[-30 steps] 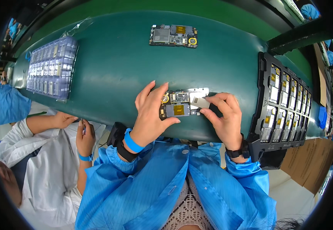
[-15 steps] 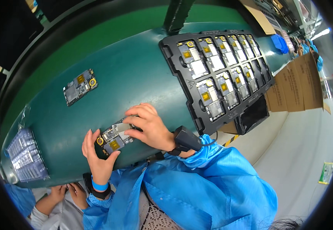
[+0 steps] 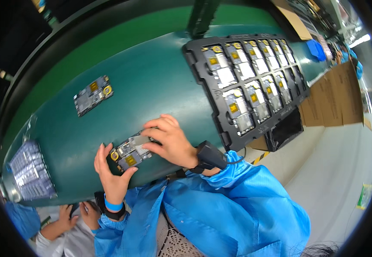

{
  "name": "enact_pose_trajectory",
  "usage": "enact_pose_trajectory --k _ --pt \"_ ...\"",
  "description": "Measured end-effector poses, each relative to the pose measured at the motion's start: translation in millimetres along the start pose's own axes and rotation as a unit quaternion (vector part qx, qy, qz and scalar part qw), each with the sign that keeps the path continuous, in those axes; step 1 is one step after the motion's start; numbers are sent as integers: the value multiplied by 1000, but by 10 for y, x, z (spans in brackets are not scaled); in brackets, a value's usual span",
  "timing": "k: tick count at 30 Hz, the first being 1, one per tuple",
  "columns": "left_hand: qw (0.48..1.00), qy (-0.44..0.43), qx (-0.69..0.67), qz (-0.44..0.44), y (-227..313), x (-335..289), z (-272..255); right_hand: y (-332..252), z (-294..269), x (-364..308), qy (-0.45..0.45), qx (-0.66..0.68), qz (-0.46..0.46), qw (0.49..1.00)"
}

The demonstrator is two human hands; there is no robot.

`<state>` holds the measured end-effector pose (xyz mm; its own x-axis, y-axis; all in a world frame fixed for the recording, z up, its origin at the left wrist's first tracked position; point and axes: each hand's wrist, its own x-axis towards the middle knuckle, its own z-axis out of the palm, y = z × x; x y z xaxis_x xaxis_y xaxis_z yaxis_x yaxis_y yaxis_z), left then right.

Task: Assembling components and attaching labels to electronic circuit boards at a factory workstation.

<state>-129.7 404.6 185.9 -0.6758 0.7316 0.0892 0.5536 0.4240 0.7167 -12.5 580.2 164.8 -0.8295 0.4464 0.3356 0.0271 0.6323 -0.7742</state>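
A circuit board (image 3: 130,159) with a yellow ring and a gold-coloured patch lies on the green mat in front of me. My left hand (image 3: 114,180) grips its left end, thumb on the near edge and fingers on the far edge. Over the board's right part, my right hand (image 3: 172,145) pinches a thin, flat grey piece (image 3: 139,141) between thumb and fingers. Whether that piece touches the board, I cannot tell. Another circuit board (image 3: 93,96) rests alone farther off to the left.
A black tray (image 3: 215,100) holding several similar boards is at the right. At the far left lies a clear plastic tray (image 3: 32,171). A co-worker's hands (image 3: 68,218) show at the lower left. Cardboard (image 3: 334,96) stands beyond the table's right side.
The whole picture has shifted slightly to the right. My hands keep nearly the same hold on the board and the grey piece. The co-worker's hands have moved slightly apart.
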Motion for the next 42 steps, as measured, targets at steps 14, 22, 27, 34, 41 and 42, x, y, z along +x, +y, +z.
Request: enact_pose_trajectory --k 14,22,27,34,41,42 --pt "999 31 -21 29 -153 -27 -18 -335 25 225 -86 -120 -1 989" --pt "997 41 -65 25 -211 -30 4 -360 130 325 -133 -174 -11 976" --pt "997 37 -49 41 -214 -12 4 -367 140 344 -140 -176 -5 974" --pt "997 32 -46 45 -208 -1 -12 -398 155 395 -152 -179 6 972" --pt "999 22 -35 30 -190 -3 -24 -416 155 398 -166 -176 29 970" --pt "999 21 -32 29 -188 -2 -27 -420 152 409 -167 -176 27 970"
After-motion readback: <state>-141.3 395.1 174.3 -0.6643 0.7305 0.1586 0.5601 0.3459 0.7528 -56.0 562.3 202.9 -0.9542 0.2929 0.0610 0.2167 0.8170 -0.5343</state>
